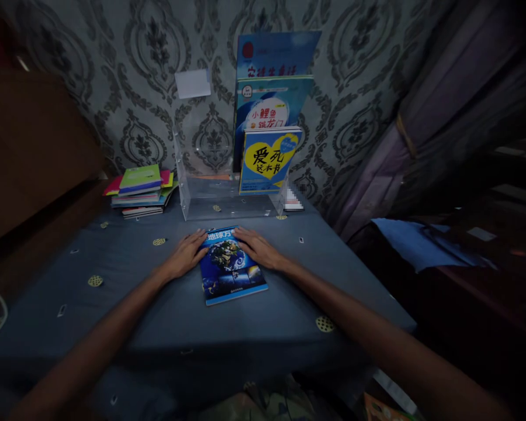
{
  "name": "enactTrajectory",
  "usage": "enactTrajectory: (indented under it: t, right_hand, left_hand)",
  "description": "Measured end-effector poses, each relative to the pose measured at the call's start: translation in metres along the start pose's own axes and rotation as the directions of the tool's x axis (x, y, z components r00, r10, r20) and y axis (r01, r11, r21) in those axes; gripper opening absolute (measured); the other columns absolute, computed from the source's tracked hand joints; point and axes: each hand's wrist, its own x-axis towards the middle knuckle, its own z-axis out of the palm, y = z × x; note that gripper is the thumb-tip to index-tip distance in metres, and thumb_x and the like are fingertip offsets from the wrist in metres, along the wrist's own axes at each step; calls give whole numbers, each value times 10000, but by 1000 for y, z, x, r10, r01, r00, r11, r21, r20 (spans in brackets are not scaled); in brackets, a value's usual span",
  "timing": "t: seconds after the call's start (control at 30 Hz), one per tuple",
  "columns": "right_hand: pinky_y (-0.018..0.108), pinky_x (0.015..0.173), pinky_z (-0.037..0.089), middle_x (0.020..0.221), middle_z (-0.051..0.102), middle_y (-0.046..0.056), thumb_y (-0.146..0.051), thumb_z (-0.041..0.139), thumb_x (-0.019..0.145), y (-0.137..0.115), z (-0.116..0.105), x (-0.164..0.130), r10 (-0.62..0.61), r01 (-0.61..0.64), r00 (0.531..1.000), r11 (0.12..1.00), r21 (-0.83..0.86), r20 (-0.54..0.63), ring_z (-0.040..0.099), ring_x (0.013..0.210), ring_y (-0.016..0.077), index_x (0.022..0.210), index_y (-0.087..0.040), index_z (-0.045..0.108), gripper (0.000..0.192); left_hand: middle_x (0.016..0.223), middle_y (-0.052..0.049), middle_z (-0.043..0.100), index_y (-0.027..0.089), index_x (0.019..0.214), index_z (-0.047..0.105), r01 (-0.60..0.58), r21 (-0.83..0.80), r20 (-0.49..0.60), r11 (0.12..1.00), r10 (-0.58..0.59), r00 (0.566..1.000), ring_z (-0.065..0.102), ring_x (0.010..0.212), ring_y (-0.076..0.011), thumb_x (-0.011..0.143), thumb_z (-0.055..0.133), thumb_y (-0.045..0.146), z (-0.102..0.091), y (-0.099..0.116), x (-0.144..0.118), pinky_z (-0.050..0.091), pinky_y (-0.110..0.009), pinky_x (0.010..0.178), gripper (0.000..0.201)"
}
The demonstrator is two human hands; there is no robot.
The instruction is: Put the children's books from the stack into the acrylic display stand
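Two hands rest flat on a blue book (231, 266) lying mid-worktop (114, 275): left hand (184, 255) and right hand (258, 248) at its top corners, fingers loosely spread, seemingly gripping nothing. Even pressure on both edges would keep it square before the clear rack (228, 199).

The scene was dim, with a cool bluish cast. The most light fell on the middle, where the book covers in the clear stand (263, 158) and the wallpapered wall (158, 70) showed clearly. The corners sank into near black, mostly on the right. Wide-angle distortion bent the edges. The forearms at the bottom looked soft and stretched.
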Motion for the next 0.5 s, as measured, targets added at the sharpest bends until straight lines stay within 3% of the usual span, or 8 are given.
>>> enactTrajectory:
  t: [0.13, 0.33, 0.4, 0.5]
  right_hand:
    - [526, 1184, 352, 1506, 508, 132, -313, 430, 1021, -20, -1, -47, -18, 18, 1000, 1000, 12, -17, 426, 1435, 250, 1432, -183, 529, 442]
    - [557, 1185, 347, 1501, 514, 133, -300, 425, 1026, -70, -10, -122, -61, 62, 998, 996, -61, 9, 435, 1430, 260, 1465, -190, 495, 458]
    - [555, 1190, 340, 1496, 518, 140, -291, 433, 1023, -87, -9, -128, -85, 87, 996, 993, -82, 29, 426, 1436, 264, 1459, -173, 502, 457]
    - [534, 1214, 297, 1495, 519, 142, -289, 443, 1025, -111, -4, -113, -137, 144, 985, 988, -61, 107, 411, 1445, 254, 1449, -149, 509, 451]
  left_hand:
    - [1605, -128, 349, 159, 1505, 406, 5, -2, -8, 1000, -5, 1000, 289, 1506, -262, 1016, 309, 493, 2, -1, 0, 250, -486, 1222, 600]
    - [1602, -129, 355, 153, 1504, 411, -18, -21, -20, 1000, 17, 1000, 303, 1501, -268, 1012, 313, 479, 3, -3, 1, 257, -486, 1214, 599]
    - [1598, -139, 359, 140, 1498, 421, -15, -20, -23, 1000, 15, 1000, 309, 1498, -274, 1006, 323, 478, 4, -5, 1, 257, -494, 1213, 605]
    - [1590, -144, 373, 141, 1489, 436, -13, -21, -38, 1000, 12, 999, 327, 1490, -279, 999, 333, 484, 6, -7, 2, 259, -507, 1208, 607]
